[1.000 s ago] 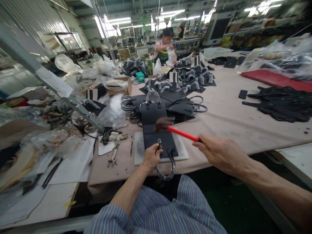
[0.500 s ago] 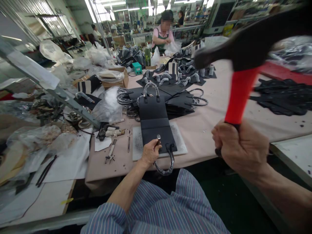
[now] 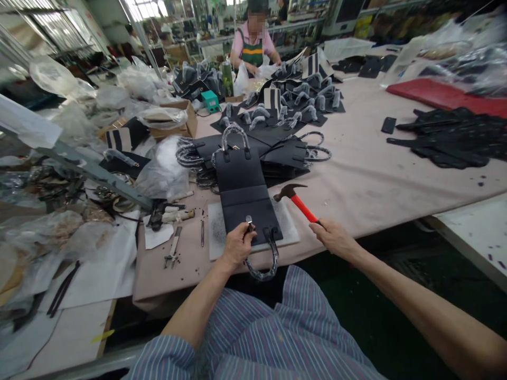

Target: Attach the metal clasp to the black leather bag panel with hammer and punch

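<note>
My left hand (image 3: 237,244) is closed around a short metal punch (image 3: 249,220), held upright on the lower part of a black bag panel (image 3: 243,179). The tool's lower end is hidden by my fingers. The panel lies over a pale stone slab (image 3: 292,224), with a plastic-wrapped handle (image 3: 264,272) hanging toward me and another wrapped handle (image 3: 235,129) at its far end. My right hand (image 3: 335,237) grips a claw hammer (image 3: 303,205) by its red and black handle. The hammer's head is just right of the panel, low over the slab's right edge.
Stacked black bag pieces (image 3: 285,153) lie beyond the panel. Left are a caliper-like tool (image 3: 173,247), a thin metal rod (image 3: 202,233) and a sloping metal post (image 3: 99,171). Black strips (image 3: 455,137) lie far right. A person (image 3: 253,45) works across the table.
The hammer has come down from high at the upper right to low beside the panel. My left hand keeps its hold on the punch. The view has shifted slightly.
</note>
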Motion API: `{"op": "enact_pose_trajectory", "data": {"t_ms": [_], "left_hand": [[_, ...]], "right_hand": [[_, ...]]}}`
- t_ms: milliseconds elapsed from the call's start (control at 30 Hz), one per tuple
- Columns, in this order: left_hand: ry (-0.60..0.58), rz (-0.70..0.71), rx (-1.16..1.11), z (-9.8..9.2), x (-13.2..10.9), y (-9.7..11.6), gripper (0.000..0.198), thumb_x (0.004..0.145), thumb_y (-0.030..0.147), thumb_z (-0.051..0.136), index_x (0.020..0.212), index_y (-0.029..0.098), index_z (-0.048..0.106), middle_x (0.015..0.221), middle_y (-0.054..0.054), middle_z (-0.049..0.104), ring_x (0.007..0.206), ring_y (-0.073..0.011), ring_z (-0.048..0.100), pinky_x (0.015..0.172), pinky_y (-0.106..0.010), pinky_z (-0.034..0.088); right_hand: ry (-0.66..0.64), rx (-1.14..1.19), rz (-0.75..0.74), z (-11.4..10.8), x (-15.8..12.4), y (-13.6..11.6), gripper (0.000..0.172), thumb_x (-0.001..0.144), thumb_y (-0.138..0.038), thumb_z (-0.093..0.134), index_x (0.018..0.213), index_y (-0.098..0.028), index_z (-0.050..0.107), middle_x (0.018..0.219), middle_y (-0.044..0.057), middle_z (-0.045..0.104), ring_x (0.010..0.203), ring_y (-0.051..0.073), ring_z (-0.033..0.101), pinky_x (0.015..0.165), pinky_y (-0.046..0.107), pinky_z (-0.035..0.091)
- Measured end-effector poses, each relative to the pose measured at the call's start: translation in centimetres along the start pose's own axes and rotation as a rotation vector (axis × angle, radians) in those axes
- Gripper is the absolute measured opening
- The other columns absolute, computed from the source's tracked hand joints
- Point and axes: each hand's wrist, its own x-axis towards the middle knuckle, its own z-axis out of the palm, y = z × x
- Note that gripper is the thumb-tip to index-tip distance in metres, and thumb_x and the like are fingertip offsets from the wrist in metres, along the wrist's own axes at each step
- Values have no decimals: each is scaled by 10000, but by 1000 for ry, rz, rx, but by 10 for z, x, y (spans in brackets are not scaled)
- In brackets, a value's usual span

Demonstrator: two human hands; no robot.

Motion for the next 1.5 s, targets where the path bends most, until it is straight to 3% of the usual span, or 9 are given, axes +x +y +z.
{"op": "enact_pose_trajectory", "data": {"t_ms": [133,267,367,433,667,867,1067,1267,1500], "left_hand": [[-24,1,-46,-3,0,1,202,931,223,601,1122,203,665,1013,-59,744,930,-185,711,889,-321,557],[-41,10,-58,-6,2,2,189,930,225,620,1109,199,678,999,-57,747,926,-180,718,880,-308,562],[-23,40,-6,-9,4,3,118,916,208,636,1017,190,695,936,-45,740,860,-170,712,813,-284,567],[-7,86,33,-10,5,4,110,906,185,641,1000,189,698,923,-41,739,846,-165,711,807,-278,571],[-6,215,58,-9,3,3,134,924,166,612,1021,187,703,981,-58,765,872,-160,735,816,-271,600],[134,-105,-84,-8,0,1,129,951,248,608,998,188,712,930,-48,781,863,-182,759,824,-302,621],[-59,108,-37,-15,-2,3,112,895,261,685,969,201,743,1000,-79,793,952,-207,763,877,-327,635],[260,-268,-318,-10,-2,-1,201,949,357,653,1029,176,687,949,-56,780,874,-199,775,846,-344,645],[105,-187,-244,-10,-5,-3,188,933,340,683,1030,187,733,1009,-68,783,943,-207,764,922,-370,630]], "right_hand": [[128,-283,41,23,21,20,292,994,-367,425,953,-159,625,852,128,661,776,270,637,691,355,472],[287,-265,-396,36,28,2,369,956,-304,525,1256,-104,604,1292,228,593,1163,369,582,961,507,497],[167,-110,-706,53,28,-23,405,971,-277,538,1346,-129,571,1454,189,512,1324,350,495,1087,542,448],[97,-85,-773,67,27,-33,383,988,-243,513,1353,-148,582,1486,165,504,1368,352,461,1114,577,422],[36,-34,-763,82,33,-22,471,946,-93,501,1396,-211,582,1529,98,493,1407,330,436,1147,617,390],[60,-34,-718,81,31,-26,491,928,-72,504,1391,-208,594,1521,91,506,1405,333,444,1164,624,374],[67,-43,-705,80,29,-29,469,939,-77,492,1371,-211,615,1507,94,521,1378,336,470,1142,626,398],[78,-40,-714,79,30,-29,465,938,-84,495,1366,-211,623,1496,93,532,1372,328,472,1144,613,393],[58,-19,-709,79,31,-28,465,929,-97,515,1363,-215,633,1502,98,524,1375,340,455,1137,611,391]]}}
